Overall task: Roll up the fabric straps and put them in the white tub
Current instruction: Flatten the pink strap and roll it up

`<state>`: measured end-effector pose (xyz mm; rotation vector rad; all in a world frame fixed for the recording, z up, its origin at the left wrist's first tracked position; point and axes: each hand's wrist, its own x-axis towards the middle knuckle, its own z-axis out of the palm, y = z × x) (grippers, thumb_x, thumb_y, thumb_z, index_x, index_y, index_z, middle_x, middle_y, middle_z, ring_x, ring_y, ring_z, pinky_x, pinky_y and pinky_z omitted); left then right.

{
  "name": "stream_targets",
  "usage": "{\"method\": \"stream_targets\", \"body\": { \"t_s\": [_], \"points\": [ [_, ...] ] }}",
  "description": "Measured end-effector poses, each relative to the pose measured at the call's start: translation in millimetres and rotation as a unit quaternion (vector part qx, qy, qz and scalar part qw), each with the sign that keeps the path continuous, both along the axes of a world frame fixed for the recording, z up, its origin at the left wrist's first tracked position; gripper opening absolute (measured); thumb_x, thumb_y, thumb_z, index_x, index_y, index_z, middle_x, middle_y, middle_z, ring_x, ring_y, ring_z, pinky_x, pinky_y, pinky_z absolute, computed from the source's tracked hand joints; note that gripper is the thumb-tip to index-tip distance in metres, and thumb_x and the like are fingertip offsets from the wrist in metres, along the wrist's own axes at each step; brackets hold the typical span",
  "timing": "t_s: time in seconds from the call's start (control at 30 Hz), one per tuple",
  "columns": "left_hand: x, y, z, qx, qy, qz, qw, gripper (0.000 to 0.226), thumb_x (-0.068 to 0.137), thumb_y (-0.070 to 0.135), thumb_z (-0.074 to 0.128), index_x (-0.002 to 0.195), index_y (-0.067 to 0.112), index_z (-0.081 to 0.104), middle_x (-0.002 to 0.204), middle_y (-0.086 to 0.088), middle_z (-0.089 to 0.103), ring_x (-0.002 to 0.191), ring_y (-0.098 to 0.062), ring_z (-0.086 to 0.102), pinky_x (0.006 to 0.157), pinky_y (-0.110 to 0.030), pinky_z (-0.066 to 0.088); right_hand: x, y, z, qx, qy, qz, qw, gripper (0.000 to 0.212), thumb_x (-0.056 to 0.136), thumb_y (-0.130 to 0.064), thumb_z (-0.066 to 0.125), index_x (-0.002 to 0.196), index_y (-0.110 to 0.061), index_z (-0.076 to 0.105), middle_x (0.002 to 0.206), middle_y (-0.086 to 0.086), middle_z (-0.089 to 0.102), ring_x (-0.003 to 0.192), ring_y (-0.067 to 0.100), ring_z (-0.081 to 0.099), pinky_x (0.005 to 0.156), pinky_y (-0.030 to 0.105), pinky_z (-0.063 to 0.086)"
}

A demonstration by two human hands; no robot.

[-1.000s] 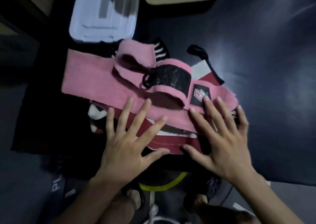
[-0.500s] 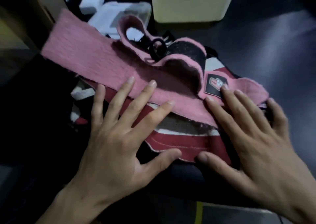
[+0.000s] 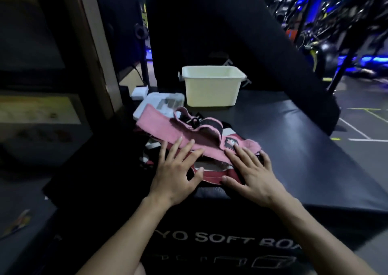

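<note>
A pink fabric strap point(image 3: 159, 128) with a black patch and a small logo label lies crumpled across a pile on a black padded box. Under it sits a dark red strap point(image 3: 212, 175) with white stripes. My left hand point(image 3: 178, 172) rests flat, fingers spread, on the pile's near left side, fingertips on the pink strap. My right hand point(image 3: 252, 174) lies flat on the right end, fingertips beside the logo label. Neither hand grips anything. The white tub point(image 3: 212, 90) stands empty-looking behind the pile, its inside mostly hidden.
A clear plastic lidded container point(image 3: 161, 104) lies behind the pile at the left, a small white box point(image 3: 139, 92) beyond it. The black soft box's point(image 3: 304, 148) front edge is just under my wrists. A dark slanted pad rises behind the tub; a wooden frame stands left.
The view has tilted up and pulled back, so the tub and room now show. Both hands stay flat on the straps in nearly the same places.
</note>
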<state>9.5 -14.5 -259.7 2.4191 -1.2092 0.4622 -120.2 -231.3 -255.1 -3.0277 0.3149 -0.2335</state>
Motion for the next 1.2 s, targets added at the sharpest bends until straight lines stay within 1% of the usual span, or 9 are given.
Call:
{"method": "stream_targets", "body": {
  "t_s": [0.27,0.43,0.6,0.73,0.83,0.9,0.97,1.1,1.2],
  "points": [
    [2.7,-5.5,-1.9,0.024,-0.002,0.035,0.999,0.058,0.087,0.049,0.044,0.143,0.041,0.054,0.159,0.009,0.045,0.152,-0.022,0.032,0.125,-0.049,-0.001,-3.6,-1.5,-5.0,0.022,-0.046,0.002,0.999,0.095,0.075,-0.093,-0.005,0.158,-0.049,0.006,0.17,-0.009,0.009,0.155,0.011,0.01,0.122,0.046,0.002],
    [24.3,-4.6,1.4,0.04,-0.008,0.064,0.997,0.06,0.089,0.044,0.037,0.148,0.045,0.047,0.161,0.01,0.04,0.154,-0.017,0.027,0.126,-0.047,0.0,-3.6,-4.2,-10.2,0.047,-0.16,0.016,0.986,0.071,0.089,-0.072,0.036,0.15,-0.035,0.043,0.152,-0.009,0.05,0.139,0.013,0.046,0.114,0.036,0.027],
    [29.9,-15.9,14.6,0.06,0.01,0.099,0.993,0.057,0.098,0.028,0.059,0.15,0.045,0.044,0.165,0.01,0.034,0.156,-0.019,0.022,0.127,-0.049,0.002,-3.2,-13.6,-13.5,0.15,-0.249,0.029,0.956,0.049,0.091,-0.046,0.06,0.135,-0.024,0.057,0.136,-0.007,0.058,0.129,0.014,0.05,0.108,0.025,0.036],
    [15.6,-55.0,50.9,0.014,-0.006,0.065,0.998,0.045,0.093,0.024,0.057,0.135,0.036,0.062,0.147,0.011,0.054,0.137,-0.018,0.045,0.123,-0.041,0.019,-1.2,-18.4,-1.7,0.218,-0.261,0.045,0.939,0.041,0.089,-0.044,0.063,0.124,-0.023,0.065,0.132,-0.015,0.057,0.125,0.003,0.051,0.105,0.016,0.036],
    [8.4,-83.1,53.5,-0.047,0.018,0.011,0.999,0.037,0.094,0.026,0.057,0.129,0.032,0.067,0.127,0.012,0.063,0.115,-0.018,0.056,0.105,-0.037,0.037,7.0,-32.2,18.2,0.248,-0.282,0.041,0.926,0.032,0.088,-0.037,0.066,0.115,-0.021,0.069,0.124,-0.013,0.062,0.117,-0.001,0.058,0.099,0.013,0.042],
    [13.3,-85.7,36.5,-0.072,0.038,0.0,0.997,0.038,0.092,0.024,0.06,0.128,0.031,0.067,0.122,0.011,0.062,0.106,-0.02,0.058,0.096,-0.038,0.042,21.3,-45.9,33.9,0.249,-0.273,0.029,0.929,0.025,0.091,-0.025,0.07,0.115,-0.023,0.067,0.118,-0.012,0.064,0.108,0.0,0.062,0.092,0.02,0.05],
    [25.4,-80.4,20.6,-0.082,0.03,-0.019,0.996,0.038,0.087,0.021,0.065,0.123,0.03,0.067,0.118,0.011,0.06,0.101,-0.019,0.06,0.091,-0.036,0.046,45.4,-55.4,50.5,0.232,-0.232,0.024,0.944,0.032,0.091,-0.021,0.071,0.123,-0.024,0.065,0.12,-0.01,0.065,0.105,0.001,0.063,0.091,0.024,0.053],
    [37.3,-70.9,22.9,-0.163,0.094,-0.039,0.981,0.022,0.084,0.015,0.071,0.098,0.029,0.062,0.104,0.014,0.054,0.091,-0.013,0.062,0.081,-0.035,0.053,105.8,-52.3,70.4,0.238,-0.128,0.062,0.961,0.057,0.09,-0.036,0.075,0.141,-0.028,0.053,0.127,-0.013,0.058,0.113,0.005,0.059,0.095,0.023,0.048],
    [42.1,-68.2,24.2,-0.163,0.118,-0.033,0.979,0.023,0.082,0.01,0.068,0.088,0.028,0.057,0.095,0.012,0.058,0.085,-0.012,0.06,0.079,-0.037,0.051,143.8,-43.1,68.7,0.255,-0.038,0.116,0.959,0.068,0.086,-0.049,0.075,0.146,-0.039,0.046,0.126,-0.014,0.062,0.114,0.005,0.062,0.096,0.023,0.052]
  ]
}}
